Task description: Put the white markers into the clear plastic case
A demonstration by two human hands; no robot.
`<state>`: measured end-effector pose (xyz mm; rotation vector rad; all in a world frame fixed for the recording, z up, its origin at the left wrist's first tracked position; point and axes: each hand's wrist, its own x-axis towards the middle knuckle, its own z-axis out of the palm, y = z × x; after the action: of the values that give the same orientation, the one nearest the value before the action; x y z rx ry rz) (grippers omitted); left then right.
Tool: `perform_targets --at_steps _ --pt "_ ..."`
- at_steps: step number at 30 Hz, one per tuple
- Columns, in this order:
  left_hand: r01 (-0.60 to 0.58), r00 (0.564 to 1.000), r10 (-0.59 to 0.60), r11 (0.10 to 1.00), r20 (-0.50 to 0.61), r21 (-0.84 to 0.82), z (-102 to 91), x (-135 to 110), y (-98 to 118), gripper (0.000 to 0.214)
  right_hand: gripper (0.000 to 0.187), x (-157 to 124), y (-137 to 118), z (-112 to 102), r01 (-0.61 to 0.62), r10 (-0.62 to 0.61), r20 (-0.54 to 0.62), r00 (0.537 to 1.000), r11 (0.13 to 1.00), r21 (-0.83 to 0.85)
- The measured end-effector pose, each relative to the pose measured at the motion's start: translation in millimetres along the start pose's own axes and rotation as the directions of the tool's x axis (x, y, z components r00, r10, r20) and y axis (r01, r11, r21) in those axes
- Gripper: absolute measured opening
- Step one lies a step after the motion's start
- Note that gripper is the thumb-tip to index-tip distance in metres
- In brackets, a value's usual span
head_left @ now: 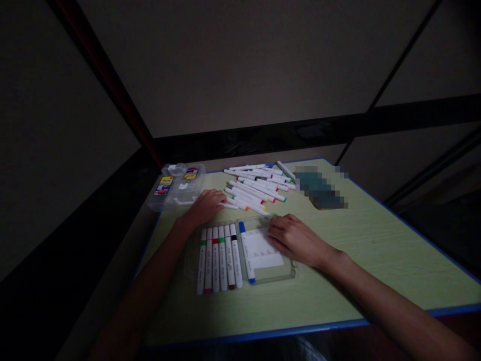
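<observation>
Markers (218, 260), six side by side with a blue-capped marker (247, 253) just to their right, lie in a shallow clear tray (289, 273) near the front of the green worktop (376, 250). The rest of the tray is bare, so the filling looks well short of half done, with far more in the loose pile (257, 185) behind. Right hand (296, 239) rests open and flat on that bare part. Left hand (208, 204) lies palm down, its fingers on a white marker (230, 205) at the pile's near edge, but whether it grips it cannot be told.
</observation>
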<state>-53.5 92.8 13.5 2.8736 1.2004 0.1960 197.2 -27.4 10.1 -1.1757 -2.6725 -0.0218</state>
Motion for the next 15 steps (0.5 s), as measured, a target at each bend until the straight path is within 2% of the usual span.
perform_targets --at_steps 8,15 --pt "-0.011 0.999 0.011 1.000 -0.033 -0.008 -6.8 0.4 4.4 0.013 0.021 -0.2 0.6 1.1 0.003 -0.003 -0.010 1.000 1.000 0.022" --pt "0.048 0.996 -0.054 0.995 -0.072 -0.091 -18.2 2.0 15.2 0.021 0.021 -0.7 0.6 1.0 0.000 0.000 0.012 1.000 1.000 -0.007"
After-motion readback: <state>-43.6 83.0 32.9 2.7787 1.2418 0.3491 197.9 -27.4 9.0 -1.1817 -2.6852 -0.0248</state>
